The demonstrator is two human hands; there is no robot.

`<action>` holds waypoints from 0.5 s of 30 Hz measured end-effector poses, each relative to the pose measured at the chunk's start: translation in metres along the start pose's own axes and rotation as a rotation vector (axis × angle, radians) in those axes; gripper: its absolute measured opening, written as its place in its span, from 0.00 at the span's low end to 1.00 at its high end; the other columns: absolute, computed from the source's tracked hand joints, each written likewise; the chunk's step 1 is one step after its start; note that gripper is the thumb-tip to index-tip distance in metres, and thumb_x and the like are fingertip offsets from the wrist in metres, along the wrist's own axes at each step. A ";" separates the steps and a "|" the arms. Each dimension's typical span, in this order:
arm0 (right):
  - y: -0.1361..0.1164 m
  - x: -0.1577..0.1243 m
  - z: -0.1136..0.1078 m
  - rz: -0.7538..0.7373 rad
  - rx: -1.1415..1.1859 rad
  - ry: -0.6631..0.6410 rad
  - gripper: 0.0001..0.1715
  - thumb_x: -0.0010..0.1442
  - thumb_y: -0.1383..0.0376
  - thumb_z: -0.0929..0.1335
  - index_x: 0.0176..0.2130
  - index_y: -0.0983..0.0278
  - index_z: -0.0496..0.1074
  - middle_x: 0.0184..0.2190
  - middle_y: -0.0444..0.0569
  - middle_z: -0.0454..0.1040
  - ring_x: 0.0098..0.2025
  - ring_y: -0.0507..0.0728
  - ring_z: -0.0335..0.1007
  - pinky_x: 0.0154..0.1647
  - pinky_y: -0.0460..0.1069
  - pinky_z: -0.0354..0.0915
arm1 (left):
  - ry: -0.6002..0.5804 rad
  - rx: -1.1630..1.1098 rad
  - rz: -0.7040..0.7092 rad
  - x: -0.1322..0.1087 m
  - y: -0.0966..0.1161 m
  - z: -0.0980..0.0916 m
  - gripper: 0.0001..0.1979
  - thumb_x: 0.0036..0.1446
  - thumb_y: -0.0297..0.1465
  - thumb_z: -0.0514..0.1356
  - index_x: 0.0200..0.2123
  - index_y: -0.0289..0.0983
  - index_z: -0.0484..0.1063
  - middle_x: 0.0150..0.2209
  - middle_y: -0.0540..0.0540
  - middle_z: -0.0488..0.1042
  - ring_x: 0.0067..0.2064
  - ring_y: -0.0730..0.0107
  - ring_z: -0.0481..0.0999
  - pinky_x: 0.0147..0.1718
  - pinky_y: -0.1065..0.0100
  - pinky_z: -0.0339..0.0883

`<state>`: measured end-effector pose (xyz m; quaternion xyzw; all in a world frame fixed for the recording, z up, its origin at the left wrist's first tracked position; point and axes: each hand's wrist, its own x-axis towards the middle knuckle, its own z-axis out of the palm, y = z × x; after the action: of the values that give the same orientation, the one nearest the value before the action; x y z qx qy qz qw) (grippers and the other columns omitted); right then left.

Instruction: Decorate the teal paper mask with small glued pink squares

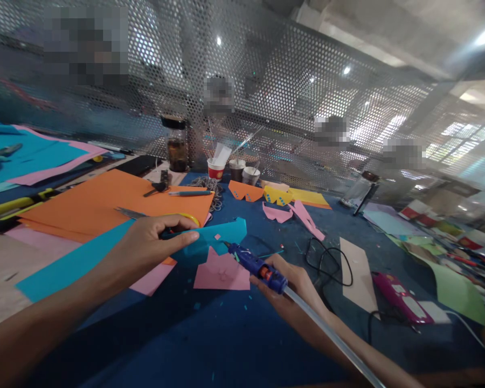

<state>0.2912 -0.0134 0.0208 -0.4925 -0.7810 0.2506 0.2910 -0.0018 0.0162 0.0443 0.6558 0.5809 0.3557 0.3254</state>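
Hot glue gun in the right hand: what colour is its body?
The hot glue gun has a blue body, best seen in the head view.

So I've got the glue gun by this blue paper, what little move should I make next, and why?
I'd probably settle the nozzle of the glue gun against the blue paper, beside the small pink square: your left hand holds the paper, your right hand holds the gun, and the nozzle points close to that square, though contact is unclear.

a dark-lidded jar (177,148) stands near a red-and-white cup (216,171), probably paper.
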 end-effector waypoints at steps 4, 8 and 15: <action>0.001 0.001 0.000 -0.010 0.009 -0.011 0.05 0.60 0.65 0.69 0.34 0.61 0.67 0.24 0.40 0.70 0.25 0.51 0.64 0.26 0.44 0.55 | -0.015 0.001 -0.065 0.000 0.002 0.000 0.16 0.56 0.47 0.62 0.36 0.41 0.79 0.37 0.48 0.82 0.39 0.59 0.79 0.38 0.63 0.70; -0.002 0.001 -0.003 -0.004 -0.003 -0.040 0.05 0.59 0.66 0.69 0.34 0.61 0.67 0.25 0.40 0.70 0.26 0.51 0.64 0.27 0.44 0.55 | -0.004 -0.002 -0.080 -0.001 0.004 0.000 0.15 0.56 0.46 0.63 0.36 0.42 0.79 0.36 0.48 0.82 0.39 0.59 0.79 0.39 0.63 0.70; -0.001 0.000 -0.001 0.007 -0.011 -0.013 0.04 0.60 0.65 0.69 0.34 0.61 0.67 0.25 0.41 0.69 0.26 0.51 0.62 0.27 0.44 0.55 | -0.005 -0.007 -0.067 0.000 0.002 0.001 0.15 0.56 0.46 0.63 0.35 0.41 0.79 0.35 0.49 0.82 0.38 0.60 0.79 0.38 0.63 0.70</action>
<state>0.2915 -0.0135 0.0220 -0.4951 -0.7827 0.2503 0.2822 0.0003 0.0155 0.0457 0.6358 0.6004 0.3452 0.3408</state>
